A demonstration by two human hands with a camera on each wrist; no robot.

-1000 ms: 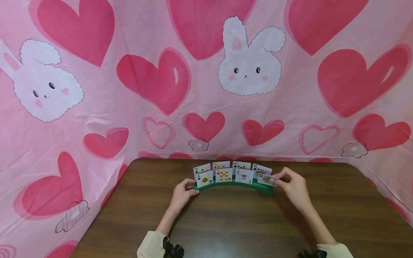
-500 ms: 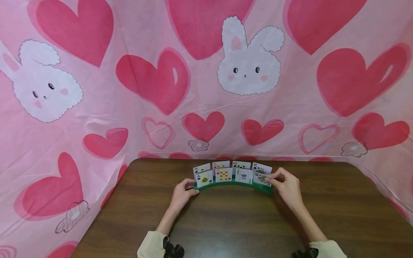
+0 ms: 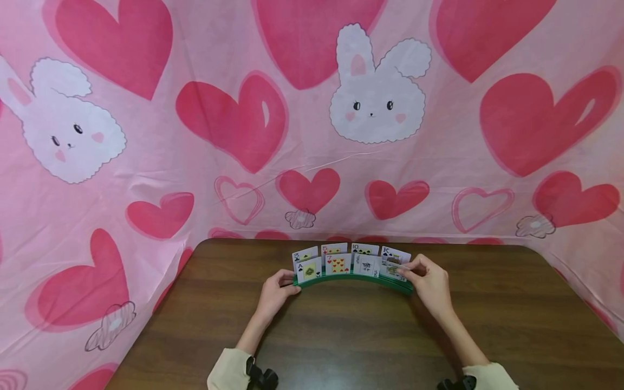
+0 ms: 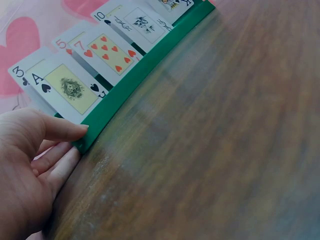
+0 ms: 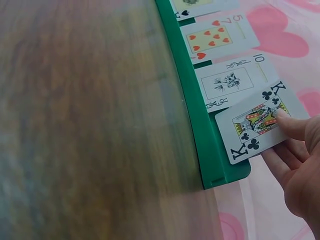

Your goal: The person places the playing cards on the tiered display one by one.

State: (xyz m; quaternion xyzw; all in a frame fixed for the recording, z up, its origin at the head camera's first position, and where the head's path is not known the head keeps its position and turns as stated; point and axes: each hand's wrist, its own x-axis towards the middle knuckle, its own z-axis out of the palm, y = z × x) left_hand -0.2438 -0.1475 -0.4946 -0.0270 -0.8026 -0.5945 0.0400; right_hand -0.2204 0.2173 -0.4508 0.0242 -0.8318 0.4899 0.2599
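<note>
A curved green card holder [image 3: 341, 277] stands on the table with two rows of upright playing cards. My left hand [image 3: 273, 295] grips its left end, thumb in front, beside the ace of spades [image 4: 72, 90]. My right hand [image 3: 431, 284] pinches a king of clubs [image 5: 255, 125] by its outer edge, thumb on its face. That king is tilted over the front row's right end and overlaps the edge of the joker [image 5: 227, 82]. Between the ace and joker stands the seven of hearts [image 4: 110, 52].
Behind the front row stand a three [image 3: 304, 253], a five [image 3: 333, 248], a ten [image 3: 365, 249] and another king [image 3: 396, 254]. The wooden table [image 3: 341, 336] reaches a pink cloth [image 3: 302, 151] printed with hearts and rabbits at the back.
My right hand has moved left, bringing the king of clubs in over the holder's right end, against the joker. My left hand has stayed on the holder.
</note>
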